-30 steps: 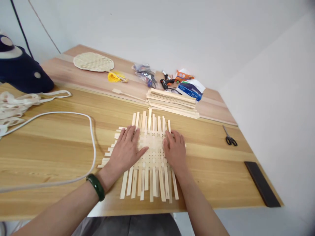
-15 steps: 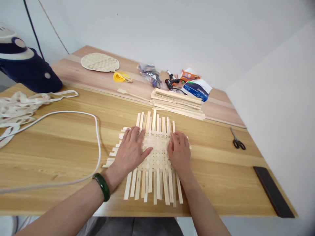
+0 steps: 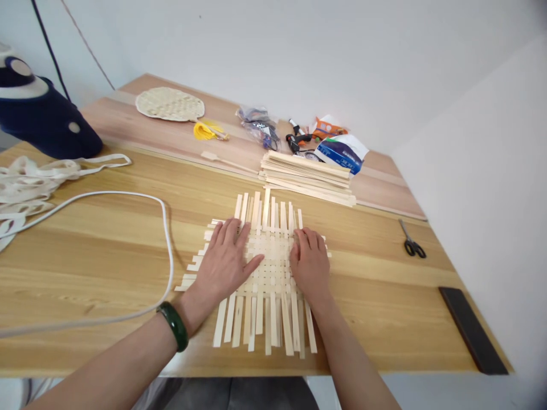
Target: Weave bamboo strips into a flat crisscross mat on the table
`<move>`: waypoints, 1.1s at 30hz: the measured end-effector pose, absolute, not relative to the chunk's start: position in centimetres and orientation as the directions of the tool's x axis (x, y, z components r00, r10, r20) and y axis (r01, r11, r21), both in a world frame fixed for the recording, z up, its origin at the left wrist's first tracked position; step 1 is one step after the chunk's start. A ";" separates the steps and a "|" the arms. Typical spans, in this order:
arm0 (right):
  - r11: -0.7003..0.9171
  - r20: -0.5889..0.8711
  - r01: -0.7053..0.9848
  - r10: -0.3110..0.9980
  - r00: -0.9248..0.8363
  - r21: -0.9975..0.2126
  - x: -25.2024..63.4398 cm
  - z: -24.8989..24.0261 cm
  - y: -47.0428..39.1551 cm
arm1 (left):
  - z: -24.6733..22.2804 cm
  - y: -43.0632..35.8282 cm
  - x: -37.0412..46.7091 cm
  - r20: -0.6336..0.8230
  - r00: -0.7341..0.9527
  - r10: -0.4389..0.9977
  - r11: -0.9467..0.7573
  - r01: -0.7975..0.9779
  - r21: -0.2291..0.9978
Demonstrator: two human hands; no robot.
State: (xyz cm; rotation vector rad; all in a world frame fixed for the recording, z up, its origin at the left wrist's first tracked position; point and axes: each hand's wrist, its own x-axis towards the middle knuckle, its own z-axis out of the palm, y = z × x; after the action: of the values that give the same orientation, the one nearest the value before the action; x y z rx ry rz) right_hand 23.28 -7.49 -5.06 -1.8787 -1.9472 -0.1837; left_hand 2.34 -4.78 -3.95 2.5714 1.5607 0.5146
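Observation:
A mat of pale, flat wooden strips (image 3: 270, 265) woven over and under lies on the table in front of me, with loose strip ends sticking out on all sides. Across its left part my left hand (image 3: 224, 256) rests palm down, fingers stretched out and thumb spread toward the middle. My right hand (image 3: 311, 259) rests on the right part of the weave, its fingers slightly bent and close together. Both palms hide the strips beneath them. A dark green bangle (image 3: 173, 326) circles my left wrist.
Behind the mat lies a stack of loose strips (image 3: 305, 176). Scissors (image 3: 412, 242) and a dark bar (image 3: 472, 330) lie to the right. On the left are a white cord (image 3: 166, 228), white tape (image 3: 29, 182) and a blue appliance (image 3: 47, 122). A woven fan (image 3: 170, 104) sits farther back.
The view has shifted slightly, so things appear a little further left. Both hands keep their places on the woven mat.

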 end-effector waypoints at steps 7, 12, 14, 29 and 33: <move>0.065 0.380 0.971 0.925 0.028 -0.232 23.2 -5.0 -7.5 | -3.9 -4.9 2.3 0.251 0.418 0.873 -0.471 0.857 0.211; 0.044 0.308 0.935 0.949 0.071 -0.353 23.7 -3.9 -7.7 | -2.0 -5.7 3.3 0.265 0.447 0.854 -0.503 0.840 0.203; 0.029 0.321 0.917 0.941 0.109 -0.397 23.9 -3.2 -7.5 | -1.4 -5.8 4.4 0.270 0.501 0.822 -0.564 0.783 0.264; 0.123 0.438 0.962 0.899 -0.003 -0.246 24.0 -4.5 -6.6 | -3.9 -4.1 8.2 0.315 0.508 0.801 -0.596 0.726 0.344; 0.185 0.402 0.949 0.913 -0.069 -0.257 24.1 -4.5 -6.4 | -4.0 -4.2 8.4 0.305 0.508 0.805 -0.591 0.723 0.358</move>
State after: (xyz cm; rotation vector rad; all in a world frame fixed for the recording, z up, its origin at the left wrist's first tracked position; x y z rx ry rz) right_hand 24.12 -6.39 -4.46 -1.7417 -1.9946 -0.0990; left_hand 8.42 -4.19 -4.03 2.5636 1.3136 0.6648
